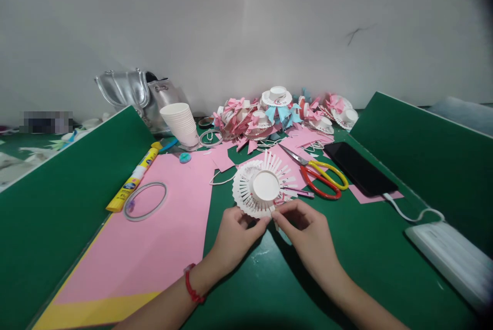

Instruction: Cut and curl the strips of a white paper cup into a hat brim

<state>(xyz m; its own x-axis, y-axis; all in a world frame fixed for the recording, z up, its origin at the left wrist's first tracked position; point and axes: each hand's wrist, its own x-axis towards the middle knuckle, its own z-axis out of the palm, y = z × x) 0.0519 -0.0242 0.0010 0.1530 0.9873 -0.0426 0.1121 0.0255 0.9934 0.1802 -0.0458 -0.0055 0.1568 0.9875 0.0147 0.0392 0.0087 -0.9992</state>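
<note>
Between my hands is a white paper cup (pixel 266 186) whose side is cut into strips that fan out around its round base. On the left, the strips are folded into a woven, scalloped rim; on the upper right they stick out straight. My left hand (pixel 241 235) grips the lower edge, thumb on the rim. With thumb and forefinger, my right hand (pixel 302 222) pinches a strip at the lower right of the cup. Just beyond lie scissors (pixel 321 176) with red and yellow handles, and a slim purple tool (pixel 298 192) is partly behind the strips.
Pink sheets (pixel 173 217) cover the left side, with a tape ring (pixel 145 201) and a yellow glue tube (pixel 134 178). Stacked paper cups (pixel 180 124) and a pile of finished cup hats (pixel 277 96) stand behind. A phone (pixel 358 168) and a face mask (pixel 450 258) lie right. Green dividers (pixel 427 160) flank the table.
</note>
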